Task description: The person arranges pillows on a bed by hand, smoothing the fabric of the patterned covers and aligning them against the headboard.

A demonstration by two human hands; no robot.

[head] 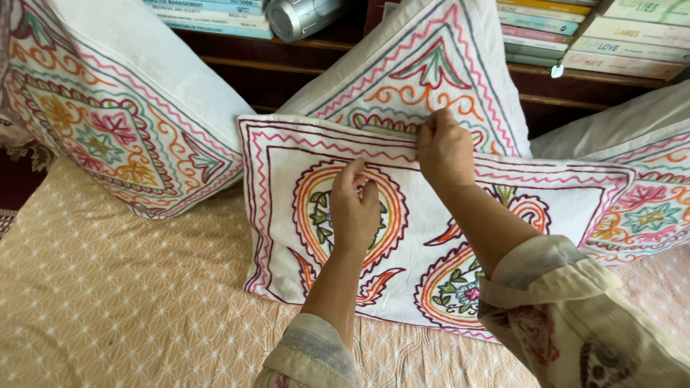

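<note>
**Two hands on an embroidered cushion**

The front cushion (431,237), white with paisley needlework and a pink zigzag border, stands on its lower edge at the centre of the view, on a peach quilted bedcover (108,302). It leans back against a second embroidered cushion (431,72) at 12 o'clock; others sit at 10 o'clock (108,108) and 3 o'clock (647,194), below a shelf of books (560,29).

The right hand (444,147) is at the cushion's top edge, fingers curled closed and pinching the border fabric. The left hand (356,208) lies against the front face over the left paisley, fingers bent and drawn together; whether they pinch cloth or only press I cannot tell.

The cushion looks light, soft and yielding, likely to sag if lifted by one corner. The cloth cover seems grippy rather than slick. The top seam or the two upper corners look like the surest holds, though the raised stitching could snag.
</note>
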